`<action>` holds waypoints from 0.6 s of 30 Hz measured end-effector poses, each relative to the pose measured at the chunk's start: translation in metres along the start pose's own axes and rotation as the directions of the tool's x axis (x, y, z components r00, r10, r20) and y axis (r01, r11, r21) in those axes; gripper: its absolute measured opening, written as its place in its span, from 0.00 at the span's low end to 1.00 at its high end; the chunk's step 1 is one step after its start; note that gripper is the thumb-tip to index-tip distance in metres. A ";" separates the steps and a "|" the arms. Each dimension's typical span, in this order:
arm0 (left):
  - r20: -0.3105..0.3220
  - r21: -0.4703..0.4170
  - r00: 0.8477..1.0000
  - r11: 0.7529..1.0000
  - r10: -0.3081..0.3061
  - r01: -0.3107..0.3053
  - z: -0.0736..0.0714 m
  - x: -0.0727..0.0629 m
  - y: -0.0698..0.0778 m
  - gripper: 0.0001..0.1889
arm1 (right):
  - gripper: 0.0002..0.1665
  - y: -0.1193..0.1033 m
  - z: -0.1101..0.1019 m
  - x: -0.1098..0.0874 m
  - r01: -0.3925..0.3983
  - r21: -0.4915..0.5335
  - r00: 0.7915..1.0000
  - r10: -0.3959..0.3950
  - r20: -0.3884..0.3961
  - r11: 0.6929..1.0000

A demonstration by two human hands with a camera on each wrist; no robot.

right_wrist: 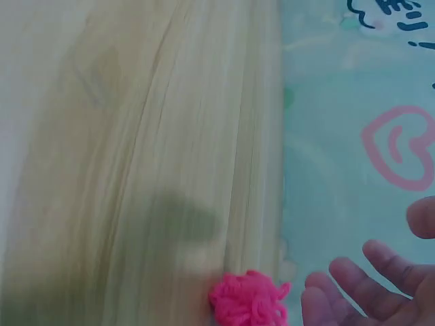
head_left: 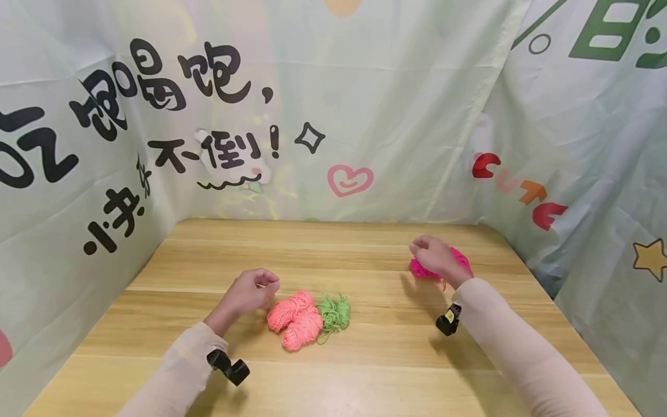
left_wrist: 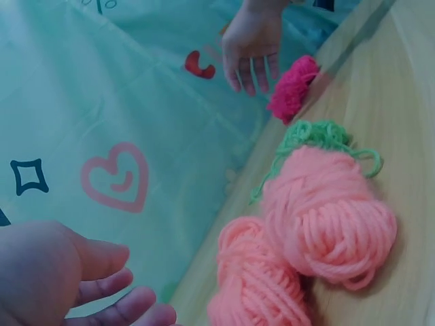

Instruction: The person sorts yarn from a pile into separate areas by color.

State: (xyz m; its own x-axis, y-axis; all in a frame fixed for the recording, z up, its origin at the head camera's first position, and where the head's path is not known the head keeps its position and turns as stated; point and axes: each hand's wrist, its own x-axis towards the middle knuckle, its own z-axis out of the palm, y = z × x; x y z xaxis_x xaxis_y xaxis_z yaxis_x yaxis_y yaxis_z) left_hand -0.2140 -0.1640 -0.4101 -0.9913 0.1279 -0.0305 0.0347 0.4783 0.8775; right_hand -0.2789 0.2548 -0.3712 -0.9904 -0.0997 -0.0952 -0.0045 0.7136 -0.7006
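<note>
Two coral-pink yarn skeins [head_left: 297, 321] lie together on the wooden table, left of its middle. Against their right side sits a smaller bundle of green yarn [head_left: 335, 313] with loose strands. My left hand [head_left: 252, 292] hovers just left of the coral skeins, fingers loosely bent and holding nothing. Farther back on the right lies a hot-pink yarn bundle [head_left: 461, 259], partly hidden by my right hand [head_left: 435, 255]. In the right wrist view, that hand's relaxed fingers [right_wrist: 367, 292] are apart from the hot-pink yarn [right_wrist: 250, 299], with nothing in them.
The wooden tabletop [head_left: 365, 370] ends at a pale printed cloth [head_left: 406, 116] hung along the back and both sides. Each wrist wears a small black camera mount, one on the left sleeve [head_left: 227, 366] and one on the right [head_left: 449, 320].
</note>
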 end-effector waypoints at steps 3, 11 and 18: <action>0.002 -0.066 1.000 0.998 -0.007 0.007 0.004 -0.001 0.003 0.10 | 0.25 -0.003 0.005 -0.001 -0.024 0.199 0.998 0.012 0.058 0.980; 0.059 -0.230 0.997 0.971 -0.053 0.065 0.016 -0.002 0.014 0.14 | 0.24 -0.011 0.021 -0.006 -0.111 0.440 0.980 0.026 0.195 0.891; 0.162 -0.289 0.983 0.949 -0.083 0.128 0.029 0.000 0.028 0.19 | 0.29 -0.014 0.042 -0.016 -0.154 0.457 0.957 0.018 0.288 0.876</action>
State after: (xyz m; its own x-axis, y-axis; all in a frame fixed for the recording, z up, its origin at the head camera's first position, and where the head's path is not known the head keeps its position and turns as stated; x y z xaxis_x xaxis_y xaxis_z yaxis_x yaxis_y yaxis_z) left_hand -0.2089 -0.1255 -0.4000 -0.9570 0.2270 -0.1808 -0.1309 0.2186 0.9670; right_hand -0.2572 0.2168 -0.3897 -0.9085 -0.2824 -0.3079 0.2119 0.3237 -0.9221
